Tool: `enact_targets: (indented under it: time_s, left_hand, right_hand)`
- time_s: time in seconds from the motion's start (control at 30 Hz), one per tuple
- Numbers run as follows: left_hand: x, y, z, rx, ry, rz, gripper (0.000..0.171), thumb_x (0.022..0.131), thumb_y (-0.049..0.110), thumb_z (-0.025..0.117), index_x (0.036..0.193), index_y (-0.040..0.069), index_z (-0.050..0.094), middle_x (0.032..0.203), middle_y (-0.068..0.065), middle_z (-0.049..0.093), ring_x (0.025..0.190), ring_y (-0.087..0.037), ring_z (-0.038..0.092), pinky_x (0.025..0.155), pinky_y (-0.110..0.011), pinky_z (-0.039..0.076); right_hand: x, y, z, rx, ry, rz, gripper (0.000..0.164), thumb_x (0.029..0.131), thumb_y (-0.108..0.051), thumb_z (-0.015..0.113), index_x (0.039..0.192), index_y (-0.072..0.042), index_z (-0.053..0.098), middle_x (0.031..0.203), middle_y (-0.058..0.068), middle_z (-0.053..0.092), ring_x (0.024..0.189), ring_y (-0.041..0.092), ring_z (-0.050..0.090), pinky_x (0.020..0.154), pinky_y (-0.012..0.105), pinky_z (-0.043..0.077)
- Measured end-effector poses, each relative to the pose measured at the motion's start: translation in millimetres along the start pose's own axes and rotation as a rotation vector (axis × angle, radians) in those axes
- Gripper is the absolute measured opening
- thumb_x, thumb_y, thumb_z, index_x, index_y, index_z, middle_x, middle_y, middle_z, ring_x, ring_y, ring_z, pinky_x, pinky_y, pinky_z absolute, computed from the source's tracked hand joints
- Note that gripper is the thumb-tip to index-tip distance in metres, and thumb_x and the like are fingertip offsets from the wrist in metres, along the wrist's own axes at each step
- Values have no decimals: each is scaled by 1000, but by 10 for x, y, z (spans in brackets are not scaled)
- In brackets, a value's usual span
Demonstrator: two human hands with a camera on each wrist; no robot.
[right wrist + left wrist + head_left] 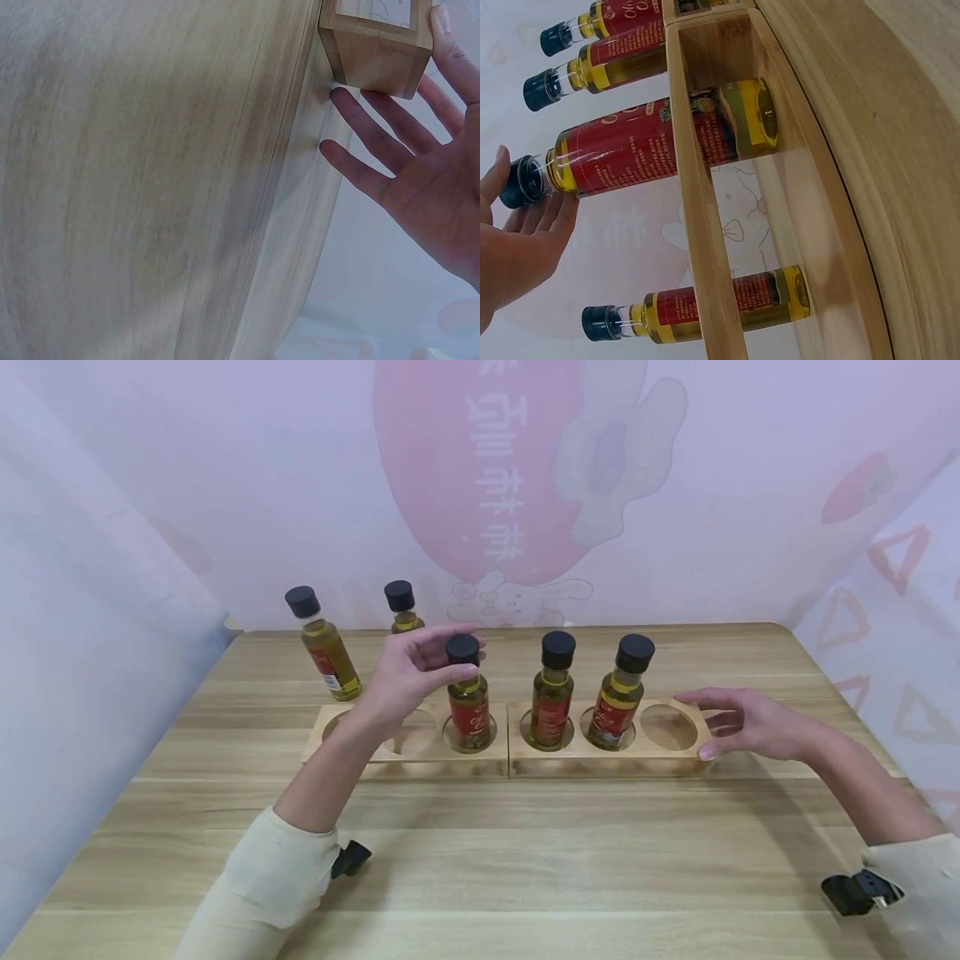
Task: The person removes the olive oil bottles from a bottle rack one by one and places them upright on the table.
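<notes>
Two light wooden racks with round holes stand end to end on the table. In the left rack (pixel 411 758), an olive oil bottle (pixel 471 714) with a black cap and red label stands in the hole nearest the seam. My left hand (pixel 408 672) holds that bottle by its cap, thumb in front and fingers behind. The right rack (pixel 600 767) carries two more olive oil bottles, one upright bottle (pixel 551 710) and one leaning bottle (pixel 617 702). My right hand (pixel 757 727) grips the right rack's outer end, thumb at the front corner, index finger at the back.
Behind the left rack, a bottle (pixel 330 656) stands at the back left, and another bottle (pixel 405 614) is partly hidden by my left hand. A printed curtain (pixel 300 485) hangs along the table's (pixel 480 860) back edge and sides.
</notes>
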State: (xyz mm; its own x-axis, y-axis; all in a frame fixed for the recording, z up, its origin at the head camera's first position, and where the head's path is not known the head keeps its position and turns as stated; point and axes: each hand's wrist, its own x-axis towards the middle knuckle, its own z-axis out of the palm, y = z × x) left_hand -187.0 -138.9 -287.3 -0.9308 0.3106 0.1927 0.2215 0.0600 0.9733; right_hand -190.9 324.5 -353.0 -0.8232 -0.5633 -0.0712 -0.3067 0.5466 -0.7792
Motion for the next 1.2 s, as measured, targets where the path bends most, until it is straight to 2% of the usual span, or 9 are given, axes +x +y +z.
enact_targets:
  time_s: [0.1, 0.2, 0.33, 0.43, 0.57, 0.7, 0.87, 1.2]
  left_hand:
    - [11, 7, -9, 11, 0, -7, 46, 93, -5, 74, 138, -1, 63, 127, -22, 71, 109, -15, 74, 97, -31, 59]
    - [26, 14, -20, 26, -4, -15, 46, 93, -4, 75, 138, 0, 64, 125, -20, 72, 107, -15, 74, 95, -30, 59]
    - [40, 11, -31, 27, -24, -23, 48, 92, -6, 75, 138, 0, 64, 124, -19, 73, 107, -16, 74, 95, -31, 59]
    - [49, 4, -31, 9, -38, -18, 48, 91, -8, 74, 138, -2, 64, 124, -20, 73, 109, -19, 74, 95, -32, 59]
    - [57, -2, -26, -16, -49, -10, 48, 91, -10, 73, 138, -3, 63, 125, -22, 71, 112, -25, 73, 96, -33, 59]
    - [50, -11, -31, -15, -44, -10, 49, 91, -10, 73, 139, -2, 63, 127, -24, 70, 112, -24, 73, 96, -33, 59]
    - [29, -34, -43, -2, -18, -10, 50, 91, -8, 75, 140, 0, 64, 126, -21, 71, 108, -17, 74, 95, -32, 59]
    - [10, -45, -38, -50, -11, 34, 44, 93, -9, 71, 137, -5, 64, 118, -16, 76, 107, -17, 75, 96, -33, 59]
  right_hand:
    - [-5, 9, -8, -8, 2, -3, 76, 83, -1, 85, 147, 11, 46, 145, 37, 49, 122, 57, 58, 98, 58, 55]
    - [-18, 9, -14, -14, 6, 4, 76, 83, -3, 86, 147, 10, 47, 146, 37, 49, 123, 57, 58, 99, 51, 57]
    - [-31, 13, -13, -18, 12, 14, 76, 83, -5, 86, 147, 9, 47, 146, 36, 49, 123, 56, 58, 97, 34, 58]
    - [-32, 17, -13, -20, 13, 8, 76, 83, -5, 86, 147, 9, 47, 146, 36, 49, 123, 56, 58, 96, 29, 57]
    - [-35, 20, -12, -20, 13, 8, 76, 83, -5, 86, 147, 9, 47, 147, 37, 49, 122, 57, 59, 98, 38, 58]
    - [-34, 22, -10, -14, 8, 15, 77, 83, -5, 86, 148, 10, 47, 147, 38, 48, 122, 57, 59, 98, 49, 57]
    - [-27, 18, -5, -16, 8, 15, 77, 83, -5, 86, 148, 10, 47, 147, 38, 48, 123, 57, 58, 99, 54, 56]
    - [-22, 6, 3, -13, 6, 5, 77, 83, -5, 86, 148, 10, 46, 148, 38, 47, 123, 58, 58, 99, 59, 54]
